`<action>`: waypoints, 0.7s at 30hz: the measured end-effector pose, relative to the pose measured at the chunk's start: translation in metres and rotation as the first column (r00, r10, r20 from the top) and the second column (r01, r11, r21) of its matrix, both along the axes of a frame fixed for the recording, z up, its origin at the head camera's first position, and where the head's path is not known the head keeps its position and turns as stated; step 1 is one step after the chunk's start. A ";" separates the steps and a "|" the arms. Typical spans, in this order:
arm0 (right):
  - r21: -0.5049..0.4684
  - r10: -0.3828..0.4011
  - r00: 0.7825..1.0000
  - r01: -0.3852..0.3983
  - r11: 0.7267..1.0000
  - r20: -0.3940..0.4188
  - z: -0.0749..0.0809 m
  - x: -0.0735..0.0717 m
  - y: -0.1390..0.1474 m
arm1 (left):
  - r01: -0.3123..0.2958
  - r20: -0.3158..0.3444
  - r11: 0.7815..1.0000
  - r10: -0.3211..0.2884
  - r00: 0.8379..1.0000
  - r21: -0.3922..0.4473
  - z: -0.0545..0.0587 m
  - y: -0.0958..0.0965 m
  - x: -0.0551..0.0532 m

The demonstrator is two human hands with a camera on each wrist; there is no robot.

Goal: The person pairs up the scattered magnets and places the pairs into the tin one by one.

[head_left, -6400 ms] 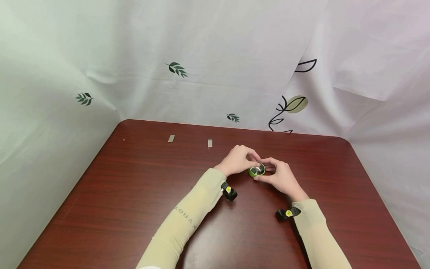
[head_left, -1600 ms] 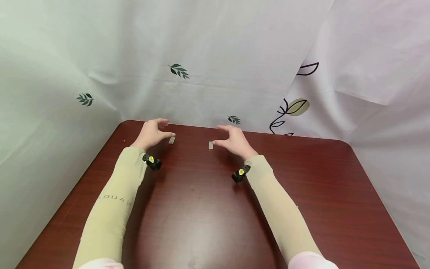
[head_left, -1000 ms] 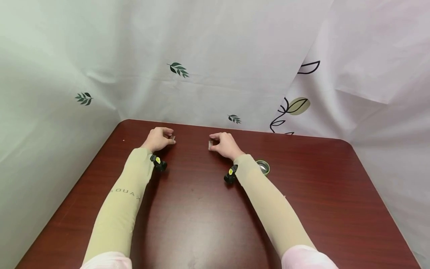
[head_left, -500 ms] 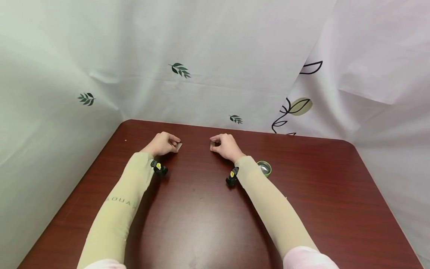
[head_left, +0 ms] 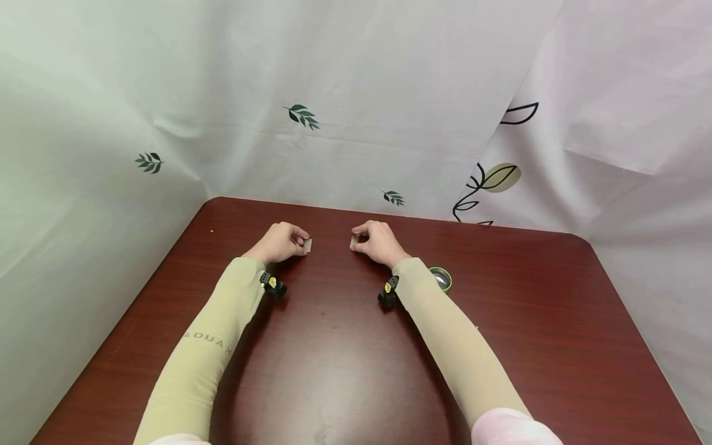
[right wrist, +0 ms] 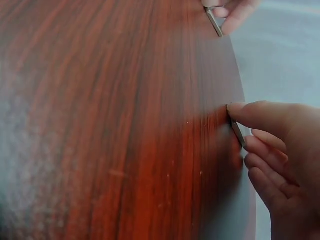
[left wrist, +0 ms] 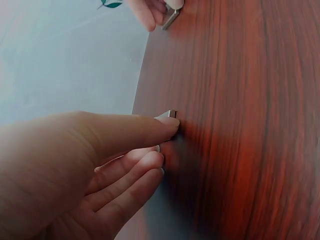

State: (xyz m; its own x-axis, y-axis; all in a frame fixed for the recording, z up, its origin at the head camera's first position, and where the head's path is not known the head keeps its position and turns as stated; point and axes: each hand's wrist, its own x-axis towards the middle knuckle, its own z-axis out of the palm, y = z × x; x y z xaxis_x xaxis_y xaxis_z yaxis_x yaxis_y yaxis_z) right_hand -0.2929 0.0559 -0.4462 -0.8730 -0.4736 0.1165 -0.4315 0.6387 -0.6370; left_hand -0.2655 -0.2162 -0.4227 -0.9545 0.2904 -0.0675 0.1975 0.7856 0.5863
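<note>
My left hand [head_left: 282, 242] pinches a small flat metal bar [head_left: 308, 245], grey and rectangular, between thumb and fingers. Opposite it, my right hand [head_left: 382, 243] pinches a matching metal bar [head_left: 354, 241]. A short stretch of tabletop separates the two bars, both held close over the wood. In the left wrist view, the thumb covers most of the left bar [left wrist: 172, 114]. The right wrist view shows the right bar [right wrist: 237, 132] on edge between thumb and fingertips. Beside my right forearm is a round green-rimmed tin [head_left: 440, 279], silvery inside and partly hidden by the sleeve.
The dark red wooden table [head_left: 334, 346] ends just beyond the hands, against a pale hanging cloth [head_left: 356, 148] printed with leaves. A tiny white speck [head_left: 212, 231] lies near the far left corner. Black wrist cameras sit on both sleeves.
Both hands were at the tin earlier, then left it and moved to the two bars lying flat. Each hand has picked one up. The left hand has since carried its bar rightward, narrowing the gap.
</note>
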 end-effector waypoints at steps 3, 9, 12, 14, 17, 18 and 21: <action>-0.013 -0.006 1.000 0.006 1.000 0.022 0.000 0.001 -0.001 | 0.029 -0.002 1.000 -0.029 1.000 -0.008 -0.001 0.007 -0.002; -0.029 -0.012 0.999 0.013 0.999 0.041 -0.001 0.002 -0.002 | 0.079 -0.025 0.996 -0.080 0.996 -0.047 -0.002 0.020 -0.005; -0.038 -0.016 0.999 0.018 0.999 0.049 -0.001 0.002 -0.002 | 0.085 -0.030 0.995 -0.087 0.996 -0.057 -0.001 0.025 -0.005; -0.041 -0.019 0.998 0.021 0.999 0.052 -0.001 0.002 -0.001 | 0.093 -0.039 0.994 -0.096 0.995 -0.061 -0.001 0.027 -0.006; -0.041 -0.021 0.998 0.024 0.999 0.052 -0.001 0.002 -0.002 | 0.102 -0.044 0.993 -0.105 0.993 -0.062 -0.001 0.031 -0.007; -0.041 -0.022 0.999 0.024 0.999 0.049 -0.001 0.002 -0.002 | 0.105 -0.046 0.992 -0.108 0.993 -0.064 -0.001 0.031 -0.007; -0.036 -0.024 0.999 0.025 0.999 0.044 -0.002 0.001 -0.003 | 0.110 -0.043 0.991 -0.113 0.993 -0.070 -0.001 0.034 -0.008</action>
State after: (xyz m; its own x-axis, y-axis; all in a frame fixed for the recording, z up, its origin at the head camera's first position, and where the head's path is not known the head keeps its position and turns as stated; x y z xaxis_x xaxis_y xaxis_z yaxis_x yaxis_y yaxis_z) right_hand -0.2915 0.0533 -0.4480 -0.8889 -0.4483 0.0949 -0.3874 0.6246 -0.6781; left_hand -0.2735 -0.1821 -0.4239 -0.9190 0.3915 -0.0470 0.3119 0.7947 0.5208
